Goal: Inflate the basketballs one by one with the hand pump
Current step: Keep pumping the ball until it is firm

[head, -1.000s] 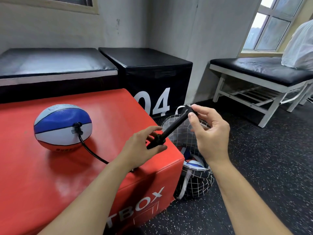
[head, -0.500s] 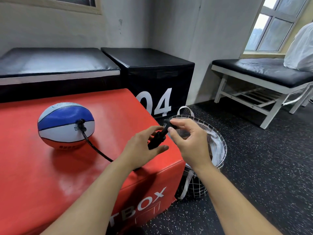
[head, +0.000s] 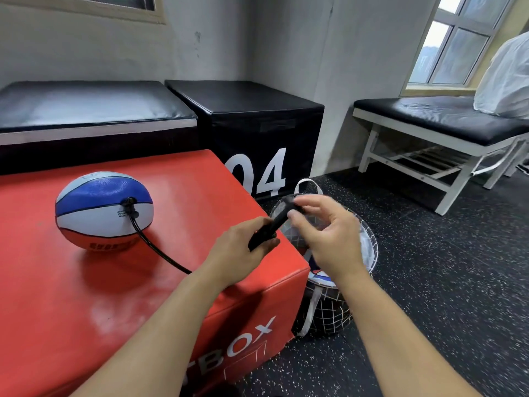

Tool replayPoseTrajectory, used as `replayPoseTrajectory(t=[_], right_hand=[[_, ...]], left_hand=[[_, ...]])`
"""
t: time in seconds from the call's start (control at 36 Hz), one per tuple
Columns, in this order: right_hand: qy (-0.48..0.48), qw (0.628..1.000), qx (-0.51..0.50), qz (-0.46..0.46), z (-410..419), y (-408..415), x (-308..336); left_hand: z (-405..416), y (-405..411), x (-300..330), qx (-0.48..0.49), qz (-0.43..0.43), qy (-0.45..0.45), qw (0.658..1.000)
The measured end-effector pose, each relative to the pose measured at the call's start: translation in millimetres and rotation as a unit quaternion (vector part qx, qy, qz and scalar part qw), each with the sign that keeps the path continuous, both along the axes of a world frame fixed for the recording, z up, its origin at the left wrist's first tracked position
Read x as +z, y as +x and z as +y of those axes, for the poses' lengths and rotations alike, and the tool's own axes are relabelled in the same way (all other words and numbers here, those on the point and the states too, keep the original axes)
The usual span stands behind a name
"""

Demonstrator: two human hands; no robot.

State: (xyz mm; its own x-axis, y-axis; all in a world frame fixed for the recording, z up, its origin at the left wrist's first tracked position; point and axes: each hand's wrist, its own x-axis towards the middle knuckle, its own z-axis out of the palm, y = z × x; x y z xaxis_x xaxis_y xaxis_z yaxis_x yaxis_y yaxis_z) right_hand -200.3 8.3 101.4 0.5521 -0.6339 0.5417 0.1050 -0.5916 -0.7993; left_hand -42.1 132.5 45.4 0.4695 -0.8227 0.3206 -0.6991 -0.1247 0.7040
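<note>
Fingers [head: 264, 224] of both my hands grip the pump [head: 272, 224], mid-stroke; the hosed basketball [head: 103, 210] looks squashed, others wait in the basket [head: 369, 242].

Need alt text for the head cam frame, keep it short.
A person's left hand and right hand grip a black hand pump over the corner of a red box. Its hose runs to a soft blue, white and orange basketball on the box; a mesh basket stands on the floor beside it.
</note>
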Motion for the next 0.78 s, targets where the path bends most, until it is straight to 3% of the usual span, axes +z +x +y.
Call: replayPoseTrajectory(t=[0.22, 0.42, 0.78], right_hand=[[0.115, 0.978, -0.050, -0.167, -13, -21, 31], [0.048, 0.990, -0.073, -0.114, -15, -15, 18], [0.014, 0.999, -0.021, -0.026, 1, 1, 0]], left_hand=[[1, -5, 2, -0.003, -0.018, 0.017, 1.000], [5, -3, 2, -0.006, -0.013, 0.014, 1.000], [9, -5, 9, -0.025, 0.000, 0.016, 1.000]])
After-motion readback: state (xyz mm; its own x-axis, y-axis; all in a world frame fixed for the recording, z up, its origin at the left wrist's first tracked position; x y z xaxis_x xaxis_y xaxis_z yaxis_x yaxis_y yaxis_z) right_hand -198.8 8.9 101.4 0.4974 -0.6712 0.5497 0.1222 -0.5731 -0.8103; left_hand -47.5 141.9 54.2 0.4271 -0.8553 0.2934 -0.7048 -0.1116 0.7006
